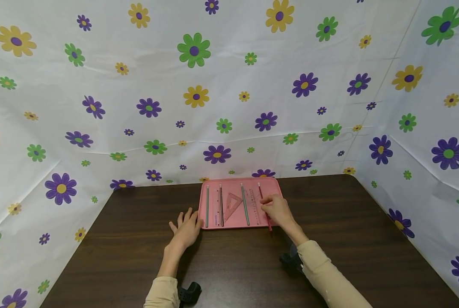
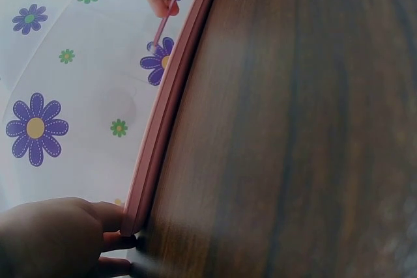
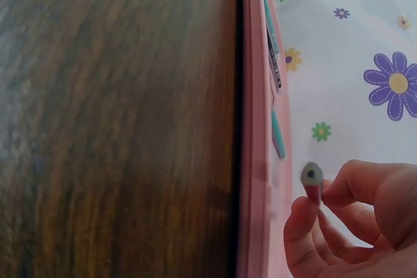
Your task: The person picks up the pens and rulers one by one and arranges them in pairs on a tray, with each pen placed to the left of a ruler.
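My right hand (image 1: 277,210) pinches a red pencil (image 1: 269,226) between thumb and fingers over the right part of a pink tray (image 1: 233,221). In the right wrist view, one end of the red pencil (image 3: 313,191) points at the camera. With its fingers spread, my left hand (image 1: 187,233) touches the tray's lower left corner. On the tray lie a green pencil (image 1: 208,207), a clear ruler (image 1: 216,207), a dark pencil (image 1: 221,205), a triangular set square (image 1: 233,209), a second green pencil (image 1: 245,206) and another clear ruler (image 1: 254,207).
The tray sits at the far edge of a dark wooden table (image 1: 229,261). Behind it and to the right hangs a white flower-print sheet (image 1: 229,77). A black wrist device (image 1: 189,293) is worn on the left arm, with another (image 1: 292,260) on the right.
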Tool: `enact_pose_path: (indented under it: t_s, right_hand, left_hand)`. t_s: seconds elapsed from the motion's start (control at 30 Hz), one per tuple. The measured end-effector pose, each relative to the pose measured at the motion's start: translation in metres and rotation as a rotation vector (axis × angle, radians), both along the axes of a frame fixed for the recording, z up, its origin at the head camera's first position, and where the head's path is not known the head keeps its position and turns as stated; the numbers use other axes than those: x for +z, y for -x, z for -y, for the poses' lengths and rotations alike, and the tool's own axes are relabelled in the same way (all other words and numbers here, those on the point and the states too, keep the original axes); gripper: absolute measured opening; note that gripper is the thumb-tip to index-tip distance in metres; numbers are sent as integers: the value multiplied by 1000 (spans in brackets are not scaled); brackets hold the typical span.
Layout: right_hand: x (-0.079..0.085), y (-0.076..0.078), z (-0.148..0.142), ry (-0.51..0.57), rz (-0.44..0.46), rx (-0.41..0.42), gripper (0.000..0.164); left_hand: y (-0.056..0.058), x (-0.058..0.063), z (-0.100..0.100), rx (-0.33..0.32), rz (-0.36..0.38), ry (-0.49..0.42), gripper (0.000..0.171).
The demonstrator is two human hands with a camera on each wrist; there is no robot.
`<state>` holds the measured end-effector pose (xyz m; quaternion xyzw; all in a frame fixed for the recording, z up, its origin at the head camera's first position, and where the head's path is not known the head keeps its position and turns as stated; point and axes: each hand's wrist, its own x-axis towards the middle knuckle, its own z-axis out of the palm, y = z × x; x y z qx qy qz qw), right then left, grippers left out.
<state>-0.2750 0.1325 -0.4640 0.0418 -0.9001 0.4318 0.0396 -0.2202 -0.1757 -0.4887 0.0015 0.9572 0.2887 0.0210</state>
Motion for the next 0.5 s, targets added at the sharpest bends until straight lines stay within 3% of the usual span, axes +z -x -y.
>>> enact_pose_path:
  t_s: [0.5]
  right_hand:
    - [-2, 3, 1, -57, -13, 76, 39]
  left_hand:
    - [-1, 1, -1, -8, -5, 2, 50]
